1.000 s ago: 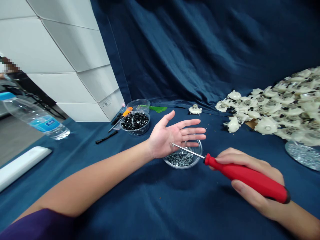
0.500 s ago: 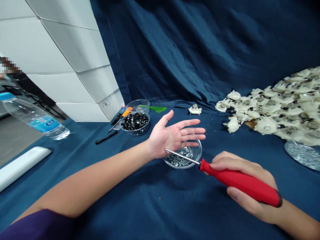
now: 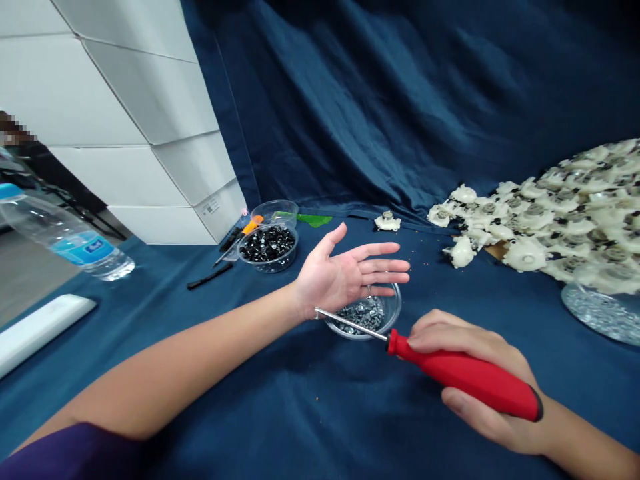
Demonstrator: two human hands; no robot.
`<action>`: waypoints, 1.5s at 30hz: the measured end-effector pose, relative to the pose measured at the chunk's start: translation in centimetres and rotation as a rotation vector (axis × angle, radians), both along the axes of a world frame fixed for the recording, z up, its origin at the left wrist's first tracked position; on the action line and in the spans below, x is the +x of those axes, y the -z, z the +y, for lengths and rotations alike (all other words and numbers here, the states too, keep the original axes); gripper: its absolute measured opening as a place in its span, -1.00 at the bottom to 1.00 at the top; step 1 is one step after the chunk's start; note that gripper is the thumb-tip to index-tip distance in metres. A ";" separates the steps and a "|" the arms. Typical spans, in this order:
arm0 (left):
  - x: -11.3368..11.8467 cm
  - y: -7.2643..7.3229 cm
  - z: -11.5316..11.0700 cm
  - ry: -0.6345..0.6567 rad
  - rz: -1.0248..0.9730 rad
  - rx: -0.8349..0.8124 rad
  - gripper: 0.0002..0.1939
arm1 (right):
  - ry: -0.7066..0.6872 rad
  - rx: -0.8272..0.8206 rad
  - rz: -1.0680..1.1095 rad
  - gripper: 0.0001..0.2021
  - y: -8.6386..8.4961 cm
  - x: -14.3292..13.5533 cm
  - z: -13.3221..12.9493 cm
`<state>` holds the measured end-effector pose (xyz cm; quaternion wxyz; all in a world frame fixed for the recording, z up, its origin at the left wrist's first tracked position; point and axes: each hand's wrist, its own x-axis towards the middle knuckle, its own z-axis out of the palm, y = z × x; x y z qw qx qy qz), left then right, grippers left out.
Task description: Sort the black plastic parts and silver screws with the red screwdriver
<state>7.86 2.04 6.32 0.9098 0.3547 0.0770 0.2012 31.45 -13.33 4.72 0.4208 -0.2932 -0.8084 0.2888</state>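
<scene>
"Since you're on hands, what's the right one (image 3: 500,427) doing?"

"Closed round the red handle of the screwdriver (image 3: 470,379), to the right and near side of the bowl of silver screws (image 3: 398,310). Call that bowl the landmark."

"Left hand (image 3: 333,277)?"

"Open, palm showing, fingers spread. Palm left of the bowl, fingertips reaching over its far side. Ring on one finger."

"Screwdriver's long axis?"

"Runs from the right hand leftward and slightly away from the wearer. Shaft passes over the near part of the bowl, tip just left of it, by the left wrist. Tiny silver bit at the tip, maybe a screw, too small to be sure."

"Tip touching the wrist?"

"Can't tell. Handle's with the right hand; the left is nearer the tip."

"Surface?"

"Blue cloth (image 3: 350,413) under the bowl, some folds. Left of the bowl and farther back, a tub of black screws (image 3: 273,268). Beyond the bowl, one pale part (image 3: 388,221). Right and far side, a heap of pale parts (image 3: 530,253)."

"Room?"

"Dark blue drape (image 3: 350,100) behind the bowl, white boxes (image 3: 120,177) stacked far left of it, water bottle (image 3: 83,248) tilted, farther left than the tub. Grey floor (image 3: 20,267) past the cloth edge."
</scene>
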 end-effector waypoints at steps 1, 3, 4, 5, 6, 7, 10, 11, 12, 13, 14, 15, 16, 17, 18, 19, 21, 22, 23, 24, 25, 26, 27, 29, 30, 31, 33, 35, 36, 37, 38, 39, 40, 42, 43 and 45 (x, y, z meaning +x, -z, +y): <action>0.0 0.0 0.0 -0.001 0.001 0.002 -0.10 | 0.008 0.000 -0.005 -0.41 0.0 0.0 0.0; 0.0 0.0 0.0 -0.003 0.001 0.004 -0.11 | 0.023 0.001 -0.016 -0.42 0.0 0.2 -0.1; 0.0 0.0 -0.1 -0.004 0.002 0.003 -0.10 | 0.028 0.002 -0.020 -0.42 0.0 0.2 -0.1; 0.0 0.0 -0.1 -0.004 0.002 0.003 -0.10 | 0.031 0.004 -0.021 -0.42 0.0 0.3 -0.1; 0.0 0.0 -0.1 -0.005 0.003 0.001 -0.10 | 0.032 0.006 -0.019 -0.43 0.0 0.3 -0.1; -0.1 -0.1 -0.1 -0.005 0.004 -0.001 -0.10 | 0.033 0.007 -0.014 -0.43 0.0 0.4 0.0; -0.1 -0.1 -0.2 -0.013 0.009 -0.006 -0.11 | 0.031 -0.002 -0.010 -0.44 0.1 0.5 0.0; -0.1 -0.2 -0.3 -0.017 0.012 -0.008 -0.12 | 0.034 -0.004 -0.012 -0.45 0.1 0.6 -0.1; -0.1 -0.2 -0.3 -0.020 0.015 -0.010 -0.12 | 0.044 -0.002 -0.011 -0.45 0.2 0.7 -0.1; -0.1 -0.3 -0.4 -0.024 0.018 -0.013 -0.12 | 0.059 -0.001 -0.009 -0.47 0.2 0.7 -0.2; -0.1 -0.3 -0.4 -0.028 0.021 -0.017 -0.12 | 0.075 -0.002 -0.008 -0.48 0.3 0.8 -0.3; -0.1 -0.3 -0.5 -0.032 0.022 -0.021 -0.12 | 0.092 -0.006 -0.006 -0.50 0.4 0.9 -0.3; -0.1 -0.4 -0.5 -0.035 0.021 -0.024 -0.13 | 0.105 -0.011 -0.006 -0.51 0.5 1.0 -0.3; -0.1 -0.4 -0.5 -0.037 0.020 -0.026 -0.13 | 0.113 -0.014 -0.009 -0.52 0.5 1.1 -0.4; -0.1 -0.4 -0.5 -0.038 0.018 -0.026 -0.13 | 0.120 -0.015 -0.014 -0.52 0.5 1.1 -0.4; -0.1 -0.4 -0.5 -0.037 0.017 -0.024 -0.12 | 0.128 -0.013 -0.019 -0.53 0.6 1.2 -0.3; -0.1 -0.3 -0.4 -0.036 0.018 -0.018 -0.13 | 0.153 0.006 -0.025 -0.54 0.5 1.2 -0.3; -0.1 -0.3 -0.4 -0.036 0.018 -0.014 -0.13 | 0.171 0.017 -0.030 -0.54 0.5 1.2 -0.3; -0.1 -0.3 -0.3 -0.035 0.018 -0.012 -0.13 | 0.190 0.025 -0.035 -0.55 0.5 1.2 -0.3; -0.1 -0.3 -0.3 -0.032 0.018 -0.011 -0.13 | 0.209 0.032 -0.038 -0.56 0.4 1.1 -0.3; -0.1 -0.2 -0.3 -0.026 0.018 -0.011 -0.13 | 0.226 0.035 -0.042 -0.57 0.4 1.1 -0.3; -0.2 -0.2 -0.2 -0.016 0.018 -0.012 -0.13 | 0.242 0.037 -0.045 -0.58 0.4 1.1 -0.4; -0.2 -0.2 -0.2 -0.005 0.017 -0.013 -0.13 | 0.254 0.038 -0.048 -0.59 0.4 1.1 -0.4; -0.2 -0.2 -0.1 0.014 0.014 -0.015 -0.13 | 0.274 0.051 -0.047 -0.61 0.4 1.2 -0.4; -0.2 -0.2 -0.1 0.019 0.011 -0.017 -0.13 | 0.283 0.062 -0.048 -0.62 0.5 1.3 -0.3; -0.2 -0.2 -0.1 0.021 0.008 -0.021 -0.13 | 0.286 0.078 -0.052 -0.62 0.5 1.5 -0.3; -0.2 -0.3 -0.2 0.018 -0.005 -0.034 -0.12 | 0.277 0.111 -0.064 -0.62 0.6 1.7 -0.2; -0.2 -0.5 -0.3 0.011 -0.025 -0.052 -0.10 | 0.273 0.131 -0.072 -0.62 0.5 1.9 -0.1; -0.2 -0.6 -0.4 0.008 -0.036 -0.059 -0.10 | 0.286 0.136 -0.064 -0.62 0.5 2.0 -0.2; -0.2 -0.7 -0.4 0.006 -0.044 -0.065 -0.09 | 0.309 0.138 -0.048 -0.62 0.5 2.0 -0.3; -0.2 -0.8 -0.5 0.005 -0.050 -0.070 -0.10 | 0.336 0.136 -0.028 -0.63 0.4 2.0 -0.4; -0.2 -0.9 -0.5 0.006 -0.052 -0.074 -0.11 | 0.366 0.135 -0.008 -0.63 0.4 1.9 -0.5; -0.2 -0.9 -0.5 0.008 -0.052 -0.080 -0.11 | 0.392 0.135 0.004 -0.63 0.4 1.9 -0.6; -0.2 -0.9 -0.4 0.009 -0.044 -0.096 -0.12 | 0.423 0.137 0.011 -0.63 0.4 1.9 -0.7; -0.2 -0.9 -0.3 0.007 -0.039 -0.105 -0.12 | 0.426 0.141 0.006 -0.63 0.4 1.9 -0.7; -0.2 -0.7 -0.2 -0.002 -0.029 -0.122 -0.13 | 0.422 0.151 -0.004 -0.61 0.5 1.9 -0.7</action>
